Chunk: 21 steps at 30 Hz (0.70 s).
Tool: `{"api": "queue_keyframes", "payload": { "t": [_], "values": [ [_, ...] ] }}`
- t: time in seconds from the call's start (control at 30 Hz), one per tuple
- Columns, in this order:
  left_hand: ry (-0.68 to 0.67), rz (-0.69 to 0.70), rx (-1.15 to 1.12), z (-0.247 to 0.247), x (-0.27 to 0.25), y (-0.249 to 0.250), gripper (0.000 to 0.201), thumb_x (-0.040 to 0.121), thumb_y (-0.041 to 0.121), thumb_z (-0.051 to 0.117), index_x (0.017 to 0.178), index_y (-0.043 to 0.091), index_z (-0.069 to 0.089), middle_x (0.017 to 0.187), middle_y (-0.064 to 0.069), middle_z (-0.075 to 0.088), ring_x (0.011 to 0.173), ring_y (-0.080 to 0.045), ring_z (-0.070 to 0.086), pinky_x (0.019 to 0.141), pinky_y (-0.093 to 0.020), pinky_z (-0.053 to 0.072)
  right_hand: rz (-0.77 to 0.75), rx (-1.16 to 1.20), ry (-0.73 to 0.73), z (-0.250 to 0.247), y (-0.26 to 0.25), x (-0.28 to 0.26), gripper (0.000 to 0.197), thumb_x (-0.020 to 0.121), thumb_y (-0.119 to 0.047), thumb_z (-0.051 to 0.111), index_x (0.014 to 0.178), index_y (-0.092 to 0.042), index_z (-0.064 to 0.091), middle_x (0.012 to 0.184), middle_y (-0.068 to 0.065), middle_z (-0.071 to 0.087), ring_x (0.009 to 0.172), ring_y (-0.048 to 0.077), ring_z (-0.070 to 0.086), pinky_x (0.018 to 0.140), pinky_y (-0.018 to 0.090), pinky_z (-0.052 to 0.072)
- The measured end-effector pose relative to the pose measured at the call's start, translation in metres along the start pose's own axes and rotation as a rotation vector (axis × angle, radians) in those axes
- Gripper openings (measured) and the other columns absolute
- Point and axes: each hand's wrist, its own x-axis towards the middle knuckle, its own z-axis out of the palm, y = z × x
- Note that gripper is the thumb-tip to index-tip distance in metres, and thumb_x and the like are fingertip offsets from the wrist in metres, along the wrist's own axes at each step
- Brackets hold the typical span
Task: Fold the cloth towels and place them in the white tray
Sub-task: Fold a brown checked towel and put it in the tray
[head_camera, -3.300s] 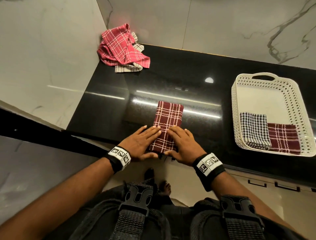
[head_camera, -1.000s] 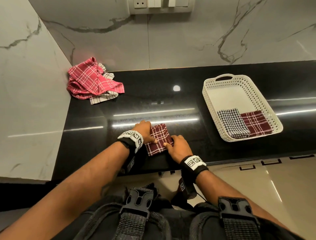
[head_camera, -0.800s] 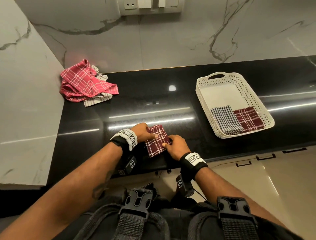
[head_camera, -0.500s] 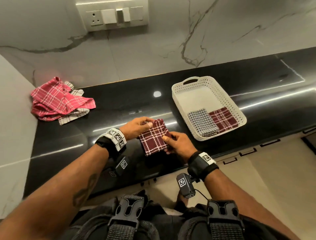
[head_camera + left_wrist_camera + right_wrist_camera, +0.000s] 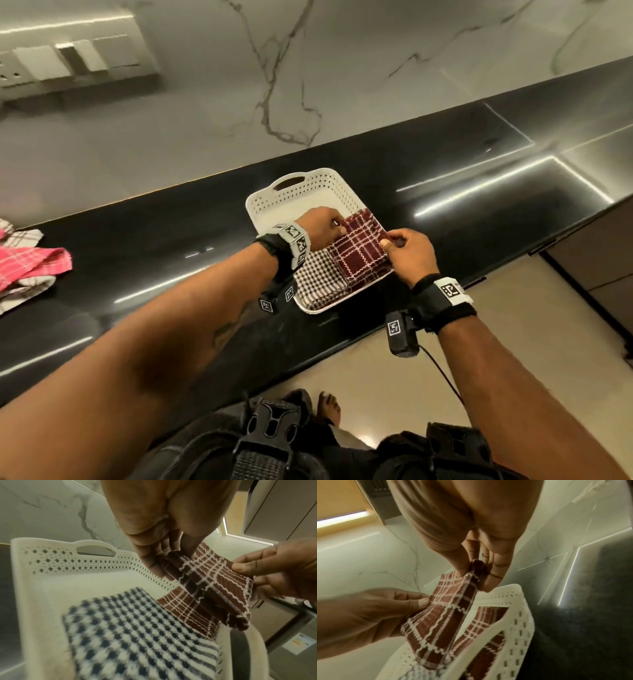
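Observation:
A folded maroon plaid towel (image 5: 359, 247) (image 5: 221, 582) (image 5: 440, 626) hangs just above the white perforated tray (image 5: 274, 202) (image 5: 51, 582) (image 5: 518, 635). My left hand (image 5: 322, 228) (image 5: 169, 555) pinches its far left corner, and my right hand (image 5: 407, 251) (image 5: 476, 573) pinches its near right edge. Inside the tray lie a folded black-and-white check towel (image 5: 317, 281) (image 5: 133, 635) and a folded maroon plaid towel (image 5: 185, 608) (image 5: 489, 616), the latter directly under the held one.
The tray sits on a glossy black counter (image 5: 171, 253) near its front edge. A crumpled pink plaid towel (image 5: 27, 263) over a pale striped one (image 5: 20, 291) lies far left. A marble wall (image 5: 308, 85) with a switch plate (image 5: 72, 65) stands behind.
Both hands lifted the folded maroon towel off the counter and carried it right, so it now hangs over the tray's right half.

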Motion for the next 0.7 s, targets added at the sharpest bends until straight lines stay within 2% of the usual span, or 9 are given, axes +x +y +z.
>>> {"api": "queue_keyframes", "payload": {
  "t": [0.13,0.23,0.27,0.33,0.4,0.47,0.57,0.63,0.7],
  "values": [
    [-0.007,-0.060,0.065,0.023,0.032,0.007,0.033,0.096,0.035,0.062,0.125,0.019,0.065,0.121,-0.002,0.067,0.114,-0.021,0.060,0.102,-0.041,0.046,0.016,-0.128,0.007,-0.001,0.014,0.020,0.013,0.091,-0.019,0.068,0.104,-0.014,0.069,0.090,-0.002,0.068,0.079,0.010,0.063,0.077,0.026,0.051],
    [-0.030,-0.103,0.073,0.034,0.042,0.002,0.034,0.096,0.034,0.061,0.126,0.019,0.065,0.124,-0.002,0.066,0.115,-0.022,0.060,0.103,-0.043,0.046,0.038,-0.220,-0.034,0.008,0.028,0.029,0.006,0.091,-0.029,0.066,0.096,-0.027,0.065,0.092,-0.005,0.069,0.086,0.015,0.065,0.087,0.041,0.054],
    [-0.032,-0.110,0.075,0.036,0.043,0.001,0.033,0.096,0.034,0.061,0.126,0.019,0.065,0.124,-0.002,0.066,0.115,-0.022,0.060,0.103,-0.042,0.046,0.044,-0.257,-0.049,0.010,0.030,0.029,0.004,0.091,-0.032,0.065,0.095,-0.031,0.062,0.093,-0.006,0.068,0.089,0.016,0.065,0.091,0.044,0.052],
    [-0.025,-0.120,0.082,0.039,0.044,-0.002,0.032,0.096,0.034,0.062,0.124,0.019,0.066,0.123,-0.001,0.066,0.115,-0.021,0.060,0.103,-0.042,0.046,0.037,-0.323,-0.068,0.012,0.032,0.028,0.004,0.093,-0.035,0.062,0.096,-0.032,0.061,0.093,-0.009,0.064,0.092,0.017,0.062,0.092,0.040,0.044],
    [-0.021,-0.132,0.092,0.039,0.045,-0.003,0.031,0.096,0.034,0.062,0.124,0.020,0.067,0.122,-0.001,0.066,0.113,-0.021,0.060,0.102,-0.041,0.047,0.019,-0.380,-0.085,0.014,0.032,0.025,0.007,0.095,-0.036,0.059,0.100,-0.031,0.061,0.094,-0.010,0.060,0.093,0.017,0.056,0.083,0.036,0.032],
    [-0.030,-0.143,0.115,0.040,0.044,-0.005,0.032,0.096,0.034,0.063,0.124,0.019,0.066,0.121,-0.001,0.067,0.112,-0.021,0.060,0.100,-0.039,0.048,0.019,-0.414,-0.100,0.017,0.035,0.023,0.010,0.095,-0.037,0.057,0.101,-0.030,0.061,0.097,-0.007,0.062,0.098,0.021,0.054,0.079,0.036,0.026],
    [-0.042,-0.125,0.159,0.044,0.042,-0.009,0.036,0.095,0.036,0.063,0.126,0.019,0.064,0.123,-0.002,0.066,0.113,-0.022,0.060,0.100,-0.039,0.048,-0.027,-0.505,-0.119,0.018,0.034,0.019,0.009,0.095,-0.035,0.054,0.097,-0.029,0.060,0.100,0.000,0.064,0.101,0.023,0.052,0.082,0.039,0.027],
    [-0.036,-0.101,0.171,0.044,0.040,-0.010,0.040,0.096,0.040,0.061,0.130,0.019,0.061,0.126,-0.002,0.065,0.115,-0.021,0.060,0.101,-0.039,0.047,-0.089,-0.593,-0.100,0.016,0.024,0.014,0.014,0.095,-0.031,0.053,0.103,-0.024,0.062,0.103,0.002,0.064,0.102,0.023,0.050,0.088,0.042,0.032],
    [0.006,-0.076,0.165,0.036,0.034,-0.012,0.045,0.098,0.042,0.056,0.137,0.019,0.055,0.130,-0.001,0.063,0.119,-0.022,0.058,0.104,-0.040,0.044,-0.179,-0.626,-0.026,0.015,0.012,0.007,0.022,0.093,-0.028,0.054,0.112,-0.020,0.062,0.115,0.003,0.060,0.107,0.023,0.047,0.093,0.045,0.035]
  ]
}}
